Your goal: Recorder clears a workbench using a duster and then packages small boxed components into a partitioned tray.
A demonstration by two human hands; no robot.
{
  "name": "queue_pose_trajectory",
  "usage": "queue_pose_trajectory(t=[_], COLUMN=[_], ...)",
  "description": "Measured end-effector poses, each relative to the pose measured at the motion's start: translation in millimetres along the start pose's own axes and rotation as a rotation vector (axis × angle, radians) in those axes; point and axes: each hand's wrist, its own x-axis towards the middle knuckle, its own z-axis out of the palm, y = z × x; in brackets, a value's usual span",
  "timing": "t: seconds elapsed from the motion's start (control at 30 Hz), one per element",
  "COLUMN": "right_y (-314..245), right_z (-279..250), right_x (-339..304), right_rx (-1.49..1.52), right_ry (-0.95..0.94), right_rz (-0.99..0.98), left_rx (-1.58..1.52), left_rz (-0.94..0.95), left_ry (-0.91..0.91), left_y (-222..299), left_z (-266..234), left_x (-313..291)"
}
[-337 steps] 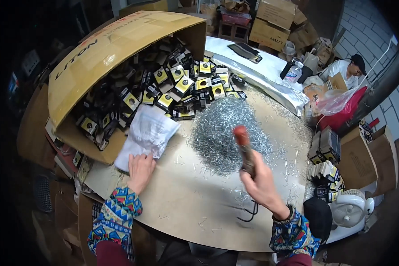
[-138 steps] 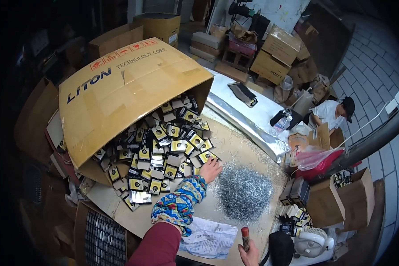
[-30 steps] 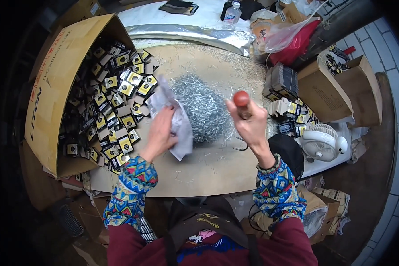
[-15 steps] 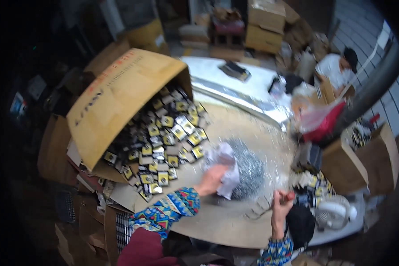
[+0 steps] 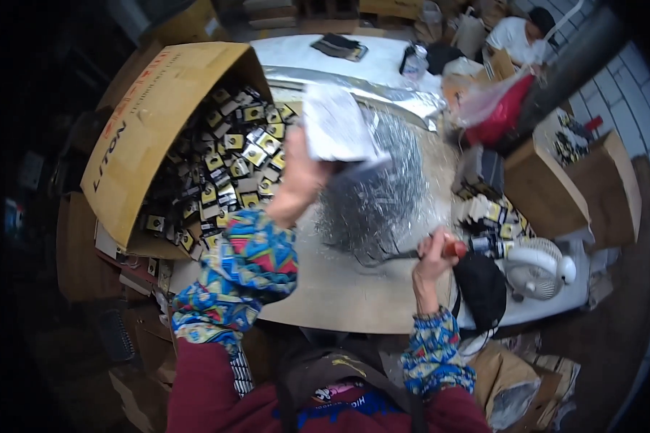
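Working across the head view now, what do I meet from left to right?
Tipped carton holding small boxes → left hand with white sheet → heap of thin metal pieces → right hand gripping red-ended handle → black cloth-like item → white fan.

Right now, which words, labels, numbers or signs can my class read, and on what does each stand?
Wording is not copied here, only located.
Large cardboard carton: big dark lettering, smaller print, red marks.
Person's clothing: blue lettering, not all clear.
Small black-and-yellow boxes: too small to read.
White sheet in the left hand: too blurred.
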Motion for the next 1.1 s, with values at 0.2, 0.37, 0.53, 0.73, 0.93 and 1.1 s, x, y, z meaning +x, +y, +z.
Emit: queue_pose_trajectory(t=[0.2,0.37,0.53,0.73,0.93,1.1], right_y=[-58,-124,-129,-114,-130,-129], right_z=[49,73,94,69,95,112], right_x=[13,28,35,57,66,69], right_rx=[0.410,0.620,0.681,0.757,0.750,0.570], right_ry=[0.139,0.030,0.123,0.138,0.042,0.042], right_rz=[-0.074,-0.118,-0.033,0.055,0.024,0.064], left_rx=[-0.342,-0.145,-0.192,-0.118,-0.076,-0.015], left_rz=[-0.125,-0.024,-0.293,-0.306,-0.204,-0.229], left_ry=[-0.024,-0.006,0.332,0.334,0.321,0.419], left_y=[104,128,133,91,55,45], left_z=[7,-53,-49,-114,-165,-185], left_x=[5,-3,-14,-28,-29,-22])
